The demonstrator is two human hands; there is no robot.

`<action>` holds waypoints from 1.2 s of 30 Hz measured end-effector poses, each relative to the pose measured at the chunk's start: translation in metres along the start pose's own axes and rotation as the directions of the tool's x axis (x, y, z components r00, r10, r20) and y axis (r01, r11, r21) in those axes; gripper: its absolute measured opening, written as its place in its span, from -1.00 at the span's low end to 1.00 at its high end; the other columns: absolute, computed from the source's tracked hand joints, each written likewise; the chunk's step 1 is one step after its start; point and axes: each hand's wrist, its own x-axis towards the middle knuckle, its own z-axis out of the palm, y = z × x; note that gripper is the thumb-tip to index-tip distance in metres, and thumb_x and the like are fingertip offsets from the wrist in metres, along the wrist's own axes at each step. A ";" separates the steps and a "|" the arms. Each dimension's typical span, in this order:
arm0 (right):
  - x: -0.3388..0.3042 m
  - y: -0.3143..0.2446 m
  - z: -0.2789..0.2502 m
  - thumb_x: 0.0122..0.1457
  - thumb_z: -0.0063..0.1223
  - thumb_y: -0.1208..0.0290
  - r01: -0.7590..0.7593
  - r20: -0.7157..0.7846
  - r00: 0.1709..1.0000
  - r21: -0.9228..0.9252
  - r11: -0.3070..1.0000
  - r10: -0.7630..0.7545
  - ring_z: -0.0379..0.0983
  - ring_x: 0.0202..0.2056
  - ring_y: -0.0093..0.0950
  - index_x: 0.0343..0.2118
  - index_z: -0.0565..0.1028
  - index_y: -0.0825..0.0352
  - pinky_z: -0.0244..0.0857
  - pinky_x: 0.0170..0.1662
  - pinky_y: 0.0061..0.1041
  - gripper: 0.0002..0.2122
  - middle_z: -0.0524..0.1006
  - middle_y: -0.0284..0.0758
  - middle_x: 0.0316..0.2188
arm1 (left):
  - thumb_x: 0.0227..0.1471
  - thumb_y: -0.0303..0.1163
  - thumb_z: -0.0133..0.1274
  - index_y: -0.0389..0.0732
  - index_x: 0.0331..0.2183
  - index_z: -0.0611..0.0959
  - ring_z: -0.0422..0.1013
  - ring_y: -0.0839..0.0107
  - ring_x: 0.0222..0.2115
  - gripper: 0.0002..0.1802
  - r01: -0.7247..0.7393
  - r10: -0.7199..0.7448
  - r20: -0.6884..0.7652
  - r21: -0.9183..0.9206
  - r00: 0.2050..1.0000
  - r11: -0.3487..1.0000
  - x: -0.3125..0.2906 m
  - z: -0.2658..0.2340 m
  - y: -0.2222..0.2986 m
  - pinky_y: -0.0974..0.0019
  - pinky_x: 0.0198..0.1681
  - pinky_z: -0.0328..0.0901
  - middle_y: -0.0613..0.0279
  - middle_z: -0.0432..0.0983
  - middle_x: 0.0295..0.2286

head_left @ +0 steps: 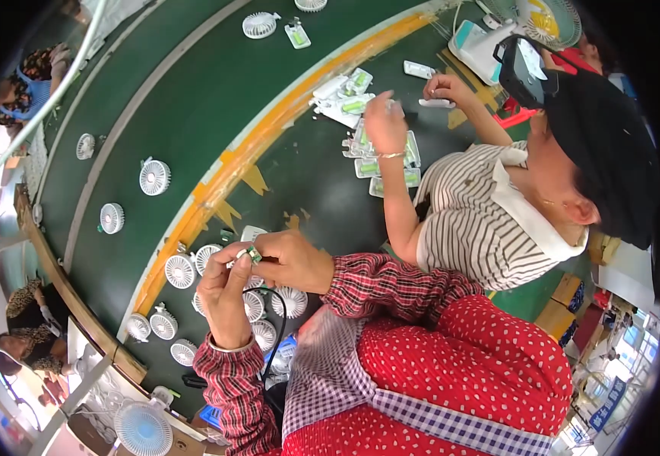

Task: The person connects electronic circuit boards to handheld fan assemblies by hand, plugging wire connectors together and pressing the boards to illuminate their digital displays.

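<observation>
A small green circuit board with a white part [251, 254] is held at the fingertips of both hands, above the near edge of the table. My left hand [226, 296] pinches it from the left, thumb up. From the right, my right hand [293, 261] closes its fingers on the same piece. Under and around my hands lie several white mini fan heads [180, 270], some partly hidden by the fingers. A black cable [275, 357] curves below my right hand toward my lap; whether it joins the board is hidden.
To my right, a co-worker in a striped top [489, 209] handles white casings beside a pile of casings with green cells [368, 148]. Yellow tape [227, 171] borders the green conveyor belt [128, 99], which carries scattered fan heads [155, 176]. A blue desk fan [143, 429] stands lower left.
</observation>
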 end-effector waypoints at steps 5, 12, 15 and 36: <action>0.010 0.056 -0.054 0.07 0.13 0.39 -0.311 0.100 0.949 0.126 0.942 0.300 0.47 -0.55 -0.65 -0.32 0.57 0.35 0.35 -0.51 -0.64 -0.84 0.57 -0.37 -0.51 | 0.12 -0.46 -0.03 -0.24 -0.26 0.50 0.42 0.53 -0.40 -0.88 -0.123 0.084 -0.216 -0.174 0.973 0.977 -0.018 0.004 -0.015 0.53 -0.45 0.21 0.23 0.52 -0.40; 0.027 0.183 -0.169 -0.03 0.06 0.52 -0.480 -0.671 0.719 -0.670 0.566 -0.184 0.46 -0.32 -0.12 -0.31 0.51 0.26 0.34 -0.27 -0.19 -0.82 0.44 -0.14 -0.34 | 0.10 -0.52 0.00 -0.32 -0.28 0.48 0.35 0.59 -0.52 -0.89 -0.116 0.105 -0.234 -0.037 0.967 0.993 -0.068 0.014 -0.032 0.53 -0.40 0.23 0.23 0.51 -0.49; 0.036 0.184 -0.184 -0.01 0.04 0.55 -0.570 -0.653 0.755 -0.693 0.442 -0.050 0.47 -0.27 -0.15 -0.22 0.54 0.16 0.36 -0.22 -0.21 -0.74 0.36 -0.13 -0.19 | 0.10 -0.51 0.00 -0.32 -0.28 0.48 0.37 0.59 -0.50 -0.89 -0.091 0.086 -0.229 -0.012 0.970 0.996 -0.077 0.013 -0.031 0.53 -0.40 0.23 0.23 0.52 -0.49; -0.029 0.036 0.005 0.05 0.09 0.57 -0.189 0.216 0.959 -0.001 0.982 0.185 0.43 -0.55 -0.65 -0.40 0.55 0.45 0.31 -0.47 -0.68 -0.92 0.53 -0.34 -0.53 | 0.00 -0.53 0.10 -0.30 -0.27 0.58 0.33 0.68 -0.57 -0.82 -0.005 0.049 -0.204 0.214 0.978 0.977 -0.102 -0.042 -0.061 0.57 -0.48 0.26 0.37 0.41 -0.63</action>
